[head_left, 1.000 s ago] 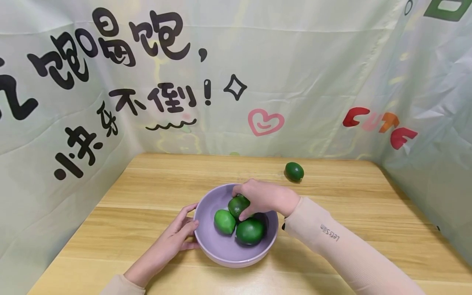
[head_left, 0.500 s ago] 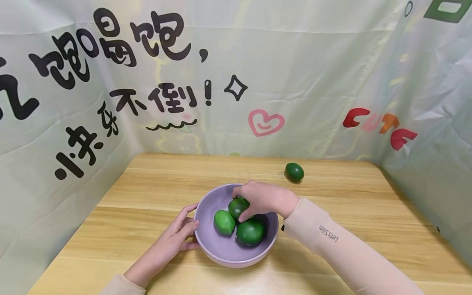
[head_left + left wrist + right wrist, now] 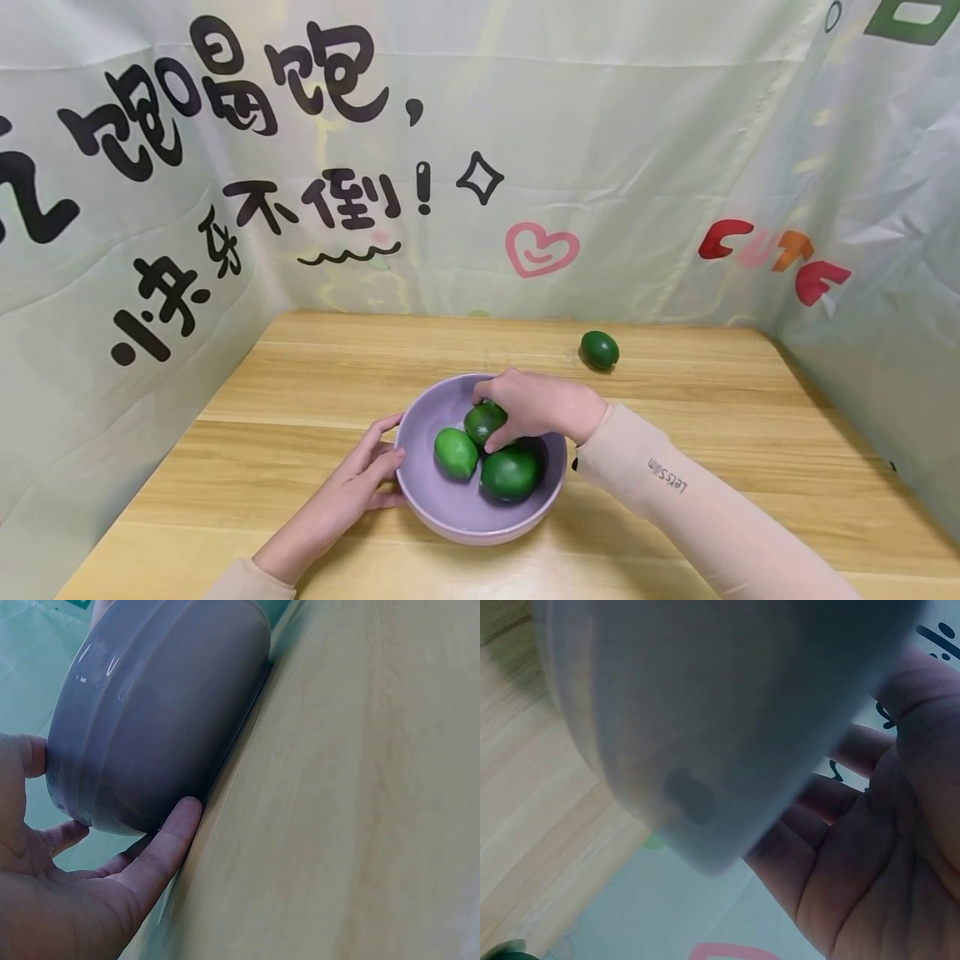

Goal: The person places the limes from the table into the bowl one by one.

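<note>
A light purple bowl (image 3: 465, 521) stands on the wooden table, holding a bright green lime (image 3: 456, 452), a larger dark green lime (image 3: 512, 473) and a rounder dark green lime (image 3: 482, 423). My right hand (image 3: 536, 404) reaches in over the bowl's right side and grips the rounder lime, thumb on its near side and fingers beyond it. At the bowl's left, my left hand (image 3: 360, 475) has its thumb at the rim and spread, fairly straight fingers (image 3: 169, 840) against the outer wall. In the right wrist view the bowl's wall (image 3: 705, 735) hides the limes and the right fingertips.
Another dark green lime (image 3: 600, 351) lies near the table's back edge, right of the bowl. Pale cloth with printed lettering (image 3: 348, 200) hangs behind the table (image 3: 720, 417) and along both sides.
</note>
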The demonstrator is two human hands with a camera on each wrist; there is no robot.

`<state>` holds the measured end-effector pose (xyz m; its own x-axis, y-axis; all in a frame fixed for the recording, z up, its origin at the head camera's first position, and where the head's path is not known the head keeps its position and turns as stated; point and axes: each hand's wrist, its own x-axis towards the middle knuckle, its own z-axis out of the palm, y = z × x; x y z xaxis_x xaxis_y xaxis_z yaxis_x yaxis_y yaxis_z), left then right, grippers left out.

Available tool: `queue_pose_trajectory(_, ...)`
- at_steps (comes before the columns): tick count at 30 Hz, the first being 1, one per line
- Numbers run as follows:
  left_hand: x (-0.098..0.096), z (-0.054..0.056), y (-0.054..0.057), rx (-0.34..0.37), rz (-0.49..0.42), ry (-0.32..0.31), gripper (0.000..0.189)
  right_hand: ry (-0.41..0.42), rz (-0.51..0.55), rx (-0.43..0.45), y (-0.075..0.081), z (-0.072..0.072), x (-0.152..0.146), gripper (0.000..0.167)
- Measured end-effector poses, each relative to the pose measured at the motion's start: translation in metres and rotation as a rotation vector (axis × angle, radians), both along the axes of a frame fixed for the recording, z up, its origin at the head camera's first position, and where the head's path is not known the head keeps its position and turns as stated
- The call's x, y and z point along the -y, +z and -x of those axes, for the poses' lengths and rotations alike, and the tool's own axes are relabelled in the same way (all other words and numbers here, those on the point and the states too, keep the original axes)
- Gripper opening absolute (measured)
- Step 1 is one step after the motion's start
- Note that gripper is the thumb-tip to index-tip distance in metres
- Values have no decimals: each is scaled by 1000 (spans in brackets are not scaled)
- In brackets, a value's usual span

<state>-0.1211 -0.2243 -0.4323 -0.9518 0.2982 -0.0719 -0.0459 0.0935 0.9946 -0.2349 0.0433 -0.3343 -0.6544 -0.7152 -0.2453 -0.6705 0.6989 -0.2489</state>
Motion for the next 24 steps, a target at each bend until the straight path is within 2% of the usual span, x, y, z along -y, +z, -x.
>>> queue_pose_trajectory(24, 2, 0, 0, -9, -17, -7, 61, -17, 2, 26, -3, -1, 3, 49)
